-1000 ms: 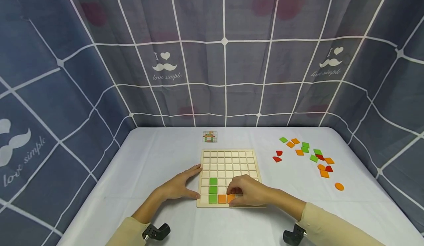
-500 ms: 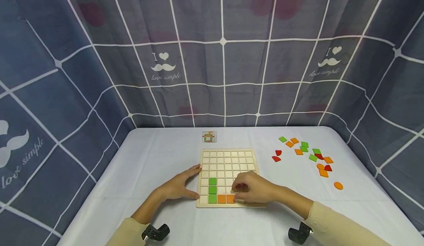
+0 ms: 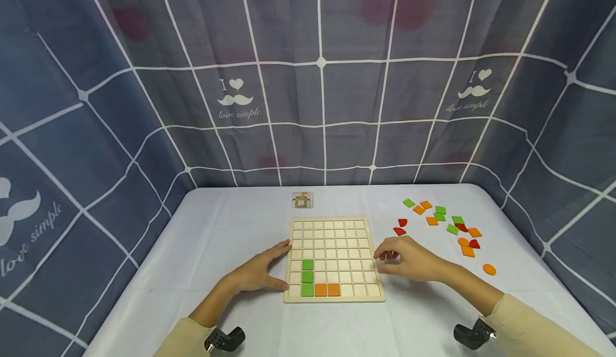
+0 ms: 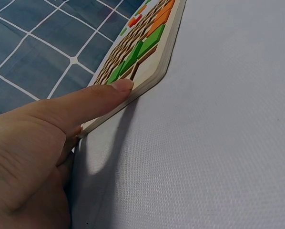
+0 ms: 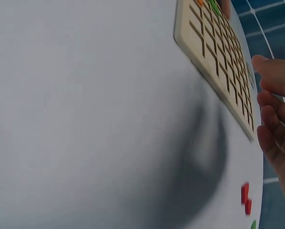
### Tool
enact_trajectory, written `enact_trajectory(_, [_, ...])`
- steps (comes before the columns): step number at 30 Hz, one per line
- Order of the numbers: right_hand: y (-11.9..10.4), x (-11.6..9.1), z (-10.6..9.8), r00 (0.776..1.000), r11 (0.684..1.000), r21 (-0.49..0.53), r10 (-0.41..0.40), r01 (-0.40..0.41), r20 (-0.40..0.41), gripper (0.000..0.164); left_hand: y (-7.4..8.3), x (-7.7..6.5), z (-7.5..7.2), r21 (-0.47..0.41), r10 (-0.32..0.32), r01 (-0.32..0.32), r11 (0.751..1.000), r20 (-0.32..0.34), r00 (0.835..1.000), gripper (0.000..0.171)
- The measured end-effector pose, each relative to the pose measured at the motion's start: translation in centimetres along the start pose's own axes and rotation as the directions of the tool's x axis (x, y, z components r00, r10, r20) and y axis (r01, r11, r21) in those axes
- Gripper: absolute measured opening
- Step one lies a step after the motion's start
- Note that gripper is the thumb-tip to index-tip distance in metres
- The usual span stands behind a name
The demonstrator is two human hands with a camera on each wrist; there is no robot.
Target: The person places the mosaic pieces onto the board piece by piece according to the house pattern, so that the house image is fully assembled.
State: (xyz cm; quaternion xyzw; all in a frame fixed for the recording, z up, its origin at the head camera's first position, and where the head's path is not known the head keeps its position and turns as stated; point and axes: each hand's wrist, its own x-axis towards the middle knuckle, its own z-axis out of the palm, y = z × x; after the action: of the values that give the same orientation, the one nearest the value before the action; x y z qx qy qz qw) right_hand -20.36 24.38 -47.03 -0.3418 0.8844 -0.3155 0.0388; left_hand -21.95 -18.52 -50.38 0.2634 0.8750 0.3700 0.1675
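Note:
A pale wooden grid board lies flat on the white cloth. Three green square tiles stand in one column near its lower left, and two orange square tiles continue along the bottom row. My left hand rests against the board's left edge, fingers fairly straight; in the left wrist view its thumb touches the rim near the corner. My right hand hovers just off the board's right side, fingers loosely bent. The right wrist view shows nothing between its fingertips.
Loose green, orange and red tiles in several shapes lie scattered on the right of the table. A small patterned card lies beyond the board. Dark checked curtains enclose the back and sides.
My right hand has lifted away from the bottom row and moved right, off the board, uncovering the second orange tile and the cells beside it. The left hand stays at the left edge.

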Motion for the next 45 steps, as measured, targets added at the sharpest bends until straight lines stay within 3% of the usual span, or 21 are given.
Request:
enact_trajectory(5, [1.4, -2.1, -2.3, 0.996, 0.994, -0.068, 0.078, -0.081, -0.039, 0.022, 0.0, 0.2, 0.2, -0.004, 0.005, -0.005, 1.0, 0.005, 1.0, 0.101])
enact_trajectory(10, [2.8, -4.1, -4.0, 0.988, 0.989, -0.121, 0.073, -0.089, -0.133, 0.022, 0.1, 0.2, 0.3, -0.008, 0.006, -0.006, 1.0, 0.004, 1.0, 0.101])
enact_trajectory(16, [4.3, -6.5, -5.9, 0.967, 0.981, -0.147, 0.087, -0.125, -0.239, 0.023, 0.0, 0.1, 0.1, -0.001, 0.005, -0.005, 1.0, -0.003, 1.0, 0.101])
enact_trajectory(22, [6.2, -8.1, -7.3, 0.94, 0.959, -0.156, 0.185, -0.237, -0.287, 0.022, 0.1, 0.0, 0.0, -0.025, 0.011, -0.011, 1.0, -0.002, 1.0, 0.1])
enact_trajectory(26, [8.1, -8.5, -8.1, 0.911, 0.928, -0.142, 0.294, -0.344, -0.289, 0.026, 0.1, 0.0, 0.0, -0.013, 0.005, -0.005, 1.0, 0.001, 1.0, 0.1])
enact_trajectory(33, [11.1, -8.9, -9.4, 0.826, 0.848, -0.081, 0.483, -0.524, -0.29, 0.034, 0.1, -0.2, 0.0, -0.003, 0.0, 0.0, 1.0, 0.001, 1.0, 0.1])
enact_trajectory(36, [11.8, -8.9, -9.9, 0.802, 0.827, -0.056, 0.524, -0.56, -0.286, 0.036, 0.1, -0.1, 0.0, -0.003, 0.002, -0.002, 1.0, -0.001, 1.0, 0.1])
enact_trajectory(40, [12.5, -8.6, -9.9, 0.798, 0.817, -0.072, 0.534, -0.572, -0.281, 0.036, 0.0, -0.1, 0.0, 0.001, -0.002, 0.002, 1.0, -0.004, 1.0, 0.1])
enact_trajectory(45, [13.1, -8.2, -9.4, 0.811, 0.814, -0.135, 0.52, -0.566, -0.267, 0.032, 0.0, -0.1, 0.0, -0.006, -0.003, 0.003, 1.0, -0.004, 1.0, 0.1])
